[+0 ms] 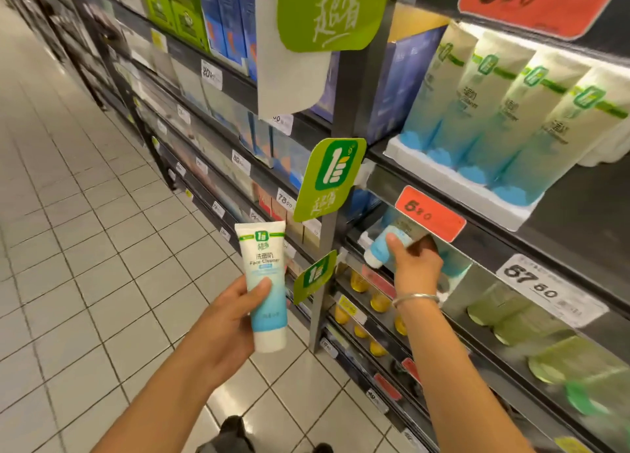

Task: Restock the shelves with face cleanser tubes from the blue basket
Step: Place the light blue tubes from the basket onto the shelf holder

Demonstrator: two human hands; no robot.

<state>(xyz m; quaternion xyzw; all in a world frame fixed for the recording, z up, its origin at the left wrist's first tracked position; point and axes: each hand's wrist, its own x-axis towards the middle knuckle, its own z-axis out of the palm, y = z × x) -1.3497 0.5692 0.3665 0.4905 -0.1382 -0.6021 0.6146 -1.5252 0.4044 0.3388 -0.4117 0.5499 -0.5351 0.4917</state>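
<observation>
here, the left hand grips a face cleanser tube upright, cap down, in the aisle above the tiled floor, apart from the shelving. the right hand, a bangle on its wrist, reaches into the lower shelf under an orange price tag and holds a second tube tilted, its white cap toward the aisle. on the shelf above, a row of matching tubes stands in a white tray.
</observation>
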